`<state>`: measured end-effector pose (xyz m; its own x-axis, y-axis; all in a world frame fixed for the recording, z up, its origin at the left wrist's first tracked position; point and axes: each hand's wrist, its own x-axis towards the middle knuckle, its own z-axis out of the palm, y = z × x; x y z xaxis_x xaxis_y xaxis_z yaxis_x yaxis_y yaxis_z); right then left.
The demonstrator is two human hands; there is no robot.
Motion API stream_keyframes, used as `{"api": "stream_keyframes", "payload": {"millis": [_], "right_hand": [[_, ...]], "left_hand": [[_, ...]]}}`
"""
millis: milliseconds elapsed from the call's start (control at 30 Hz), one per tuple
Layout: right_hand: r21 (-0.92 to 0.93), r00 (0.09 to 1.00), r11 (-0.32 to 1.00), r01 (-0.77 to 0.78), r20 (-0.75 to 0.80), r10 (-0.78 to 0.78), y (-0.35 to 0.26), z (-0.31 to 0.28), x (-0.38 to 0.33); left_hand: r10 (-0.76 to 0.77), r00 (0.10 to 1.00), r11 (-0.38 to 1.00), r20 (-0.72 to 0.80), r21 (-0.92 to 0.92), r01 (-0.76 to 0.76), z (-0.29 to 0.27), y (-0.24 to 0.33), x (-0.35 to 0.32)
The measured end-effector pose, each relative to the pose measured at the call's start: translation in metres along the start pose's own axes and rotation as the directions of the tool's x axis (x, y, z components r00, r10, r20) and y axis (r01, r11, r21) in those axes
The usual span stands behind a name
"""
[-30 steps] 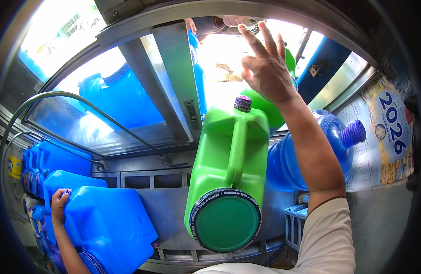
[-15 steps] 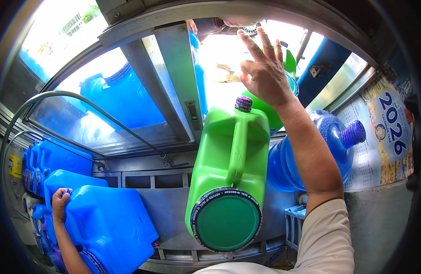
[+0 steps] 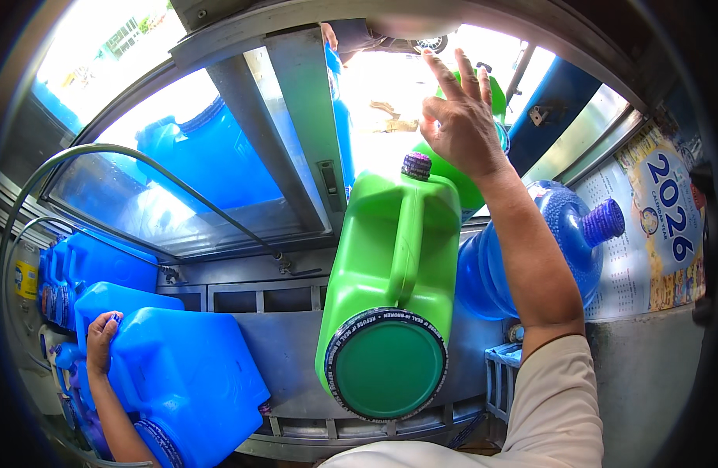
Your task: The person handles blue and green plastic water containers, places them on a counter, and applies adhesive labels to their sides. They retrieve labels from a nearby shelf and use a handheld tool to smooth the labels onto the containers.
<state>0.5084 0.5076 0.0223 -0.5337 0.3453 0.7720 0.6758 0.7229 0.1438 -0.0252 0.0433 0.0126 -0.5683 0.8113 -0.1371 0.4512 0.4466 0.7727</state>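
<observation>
Green water jug (image 3: 355,249) lies in the middle of the metal counter, its wide dark-green lid toward me and a small purple-sealed cap (image 3: 416,165) at the far end. Above it and to the right, my right hand (image 3: 464,132) is raised with several fingers stretched and its thumb and forefinger curled close. It holds nothing that I can see. Another green jug (image 3: 445,175) stands partly behind this hand. At the lower left, my left hand (image 3: 102,339) is closed at the top of a blue water jug (image 3: 191,374), by its handle and small cap.
A round blue bottle (image 3: 507,265) with a sealed neck lies right of the green jug. More blue jugs (image 3: 109,269) crowd the left side below a curved hose (image 3: 133,160). Beyond the window frame (image 3: 304,117), another person's hand (image 3: 329,35) shows. A calendar (image 3: 655,210) hangs at right.
My right hand has shifted slightly right and down in the picture, fingers still raised. My left hand stays at the blue jug; the whole view has tilted a little.
</observation>
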Motion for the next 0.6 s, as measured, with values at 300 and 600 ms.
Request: {"api": "stream_keyframes", "payload": {"millis": [300, 600], "right_hand": [[-0.193, 0.39, 0.579, -0.792, 0.569, 0.724, 0.077, 0.025, 0.003], [-0.059, 0.409, 0.543, -0.838, 0.592, 0.695, 0.052, -0.016, -0.037]], "left_hand": [[0.114, 0.989, 0.922, -0.099, 0.38, -0.068, -0.022, -0.032, 0.011], [0.171, 0.977, 0.801, -0.124, 0.595, -0.064, -0.002, 0.077, -0.166]]}}
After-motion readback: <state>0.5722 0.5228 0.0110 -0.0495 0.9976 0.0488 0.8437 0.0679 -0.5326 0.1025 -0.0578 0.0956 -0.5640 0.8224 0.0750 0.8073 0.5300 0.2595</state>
